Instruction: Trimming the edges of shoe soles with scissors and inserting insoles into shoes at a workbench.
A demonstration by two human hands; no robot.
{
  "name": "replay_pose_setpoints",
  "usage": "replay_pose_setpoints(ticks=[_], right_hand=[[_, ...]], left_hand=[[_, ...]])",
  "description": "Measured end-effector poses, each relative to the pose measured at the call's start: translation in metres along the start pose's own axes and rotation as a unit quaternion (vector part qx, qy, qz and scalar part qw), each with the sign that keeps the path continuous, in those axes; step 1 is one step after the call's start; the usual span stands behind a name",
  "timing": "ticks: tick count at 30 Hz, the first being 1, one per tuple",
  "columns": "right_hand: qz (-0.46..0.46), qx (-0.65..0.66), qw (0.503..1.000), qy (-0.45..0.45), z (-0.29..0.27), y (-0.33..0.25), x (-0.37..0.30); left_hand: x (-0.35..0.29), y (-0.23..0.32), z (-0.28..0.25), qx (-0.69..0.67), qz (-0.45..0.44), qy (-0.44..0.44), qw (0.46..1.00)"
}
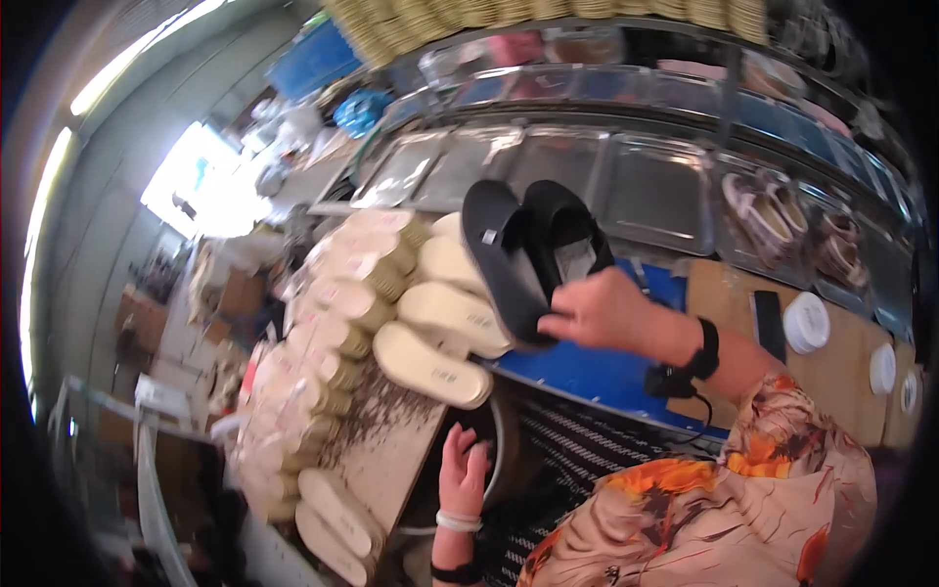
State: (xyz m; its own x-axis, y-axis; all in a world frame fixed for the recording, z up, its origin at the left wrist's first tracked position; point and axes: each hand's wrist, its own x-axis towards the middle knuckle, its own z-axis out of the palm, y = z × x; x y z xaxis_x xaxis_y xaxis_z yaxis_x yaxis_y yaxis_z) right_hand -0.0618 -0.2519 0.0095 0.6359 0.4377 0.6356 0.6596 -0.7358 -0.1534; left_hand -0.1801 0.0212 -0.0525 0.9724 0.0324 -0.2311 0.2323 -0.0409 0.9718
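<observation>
My right hand (604, 311) grips a pair of black shoes (499, 240) by their near end and holds them over the blue work surface (587, 377). One shoe shows its dark sole with a small white label; the other shows its opening and a pale lining. My left hand (464, 474) is lower down with its fingers apart, and I see nothing in it. Just above it lies a loose cream insole (430, 366), not touched by the hand. Another cream insole (455, 315) lies beyond that one.
Stacked cream insoles (333, 338) line the table's left side, with dark crumbs (381, 416) beside them. A round bin (504, 440) stands below the table edge. Metal trays (660, 191) and worn shoes (763, 215) fill the rack behind. A white tub (806, 323) sits right, near a black phone (769, 325).
</observation>
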Motion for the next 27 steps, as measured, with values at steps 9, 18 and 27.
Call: replay_pose_setpoints(ticks=[9, 18, 27], right_hand=[[-0.291, 0.246, 0.904, -0.196, 0.119, -0.224, -0.032], [0.136, 0.239, 0.938, -0.211, 0.106, -0.098, -0.059], [0.532, -0.200, 0.773, -0.284, 0.063, 0.108, -0.172]], left_hand=[[-0.062, -0.101, -0.088, -0.001, 0.026, 0.450, 0.892], [-0.085, -0.096, -0.139, 0.154, 0.023, 0.375, 0.914], [-0.017, -0.042, -0.058, 0.543, -0.162, 0.155, 0.809]])
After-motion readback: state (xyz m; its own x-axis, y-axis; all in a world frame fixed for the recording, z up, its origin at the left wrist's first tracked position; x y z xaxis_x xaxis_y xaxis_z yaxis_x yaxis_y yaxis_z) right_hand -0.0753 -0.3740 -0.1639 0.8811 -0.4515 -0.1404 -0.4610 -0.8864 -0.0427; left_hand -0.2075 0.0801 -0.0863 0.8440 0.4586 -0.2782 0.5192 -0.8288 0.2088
